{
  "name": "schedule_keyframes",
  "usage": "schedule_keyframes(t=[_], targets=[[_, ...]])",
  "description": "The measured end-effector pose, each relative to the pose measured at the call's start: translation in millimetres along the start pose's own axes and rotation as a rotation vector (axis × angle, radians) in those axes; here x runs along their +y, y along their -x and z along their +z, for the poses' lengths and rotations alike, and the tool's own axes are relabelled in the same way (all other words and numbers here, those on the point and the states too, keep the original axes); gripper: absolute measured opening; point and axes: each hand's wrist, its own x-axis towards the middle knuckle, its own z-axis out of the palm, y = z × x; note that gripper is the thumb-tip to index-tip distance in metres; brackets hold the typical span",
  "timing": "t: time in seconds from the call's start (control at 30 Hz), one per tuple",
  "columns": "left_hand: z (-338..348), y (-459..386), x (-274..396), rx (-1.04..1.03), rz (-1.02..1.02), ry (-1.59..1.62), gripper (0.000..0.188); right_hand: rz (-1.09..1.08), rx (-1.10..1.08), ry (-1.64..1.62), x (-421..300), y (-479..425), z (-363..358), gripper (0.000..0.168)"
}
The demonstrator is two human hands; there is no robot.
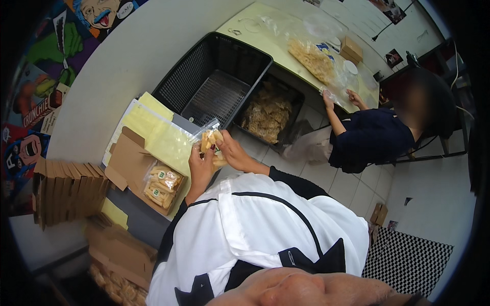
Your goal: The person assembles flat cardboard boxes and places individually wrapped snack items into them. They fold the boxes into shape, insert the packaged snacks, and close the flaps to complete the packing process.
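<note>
Both my hands hold a clear zip bag of pale snack sticks (pixel 209 140) in front of my body. My left hand (pixel 201 164) grips it from the near left side, thumb on the front. My right hand (pixel 233 151) holds its right side. The bag's clear top points up and away from me. Just left of my hands, an open cardboard box (pixel 128 162) lies on yellow sheets (pixel 164 139). Inside it are bags of similar sticks (pixel 162 185) with round white and green stickers.
Beyond my hands stands a black plastic crate (pixel 214 76), beside a dark bin of brownish pieces (pixel 268 114). Flattened cardboard boxes (pixel 71 191) are stacked at left. A co-worker (pixel 371 134) handles clear plastic at a pale yellow table (pixel 275 49). Another open carton (pixel 118 248) sits lower left.
</note>
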Motion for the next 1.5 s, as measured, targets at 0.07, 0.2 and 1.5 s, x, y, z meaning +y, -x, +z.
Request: schedule_keyframes(t=[0.07,0.2,1.5], targets=[[1.7,4.1,1.9,-0.012,-0.025,0.041,0.031,0.041,0.014,0.076,2.7,2.4,1.1,0.035],[3.4,4.8,1.2,-0.02,-0.013,0.045,0.032,0.031,0.014,0.077,2.8,2.2,-1.6,0.035],[-183.9,86.2,0.7,0.348,0.094,-0.471,0.067,0.081,0.059,-0.06,-5.9,91.9,129.7,0.029]])
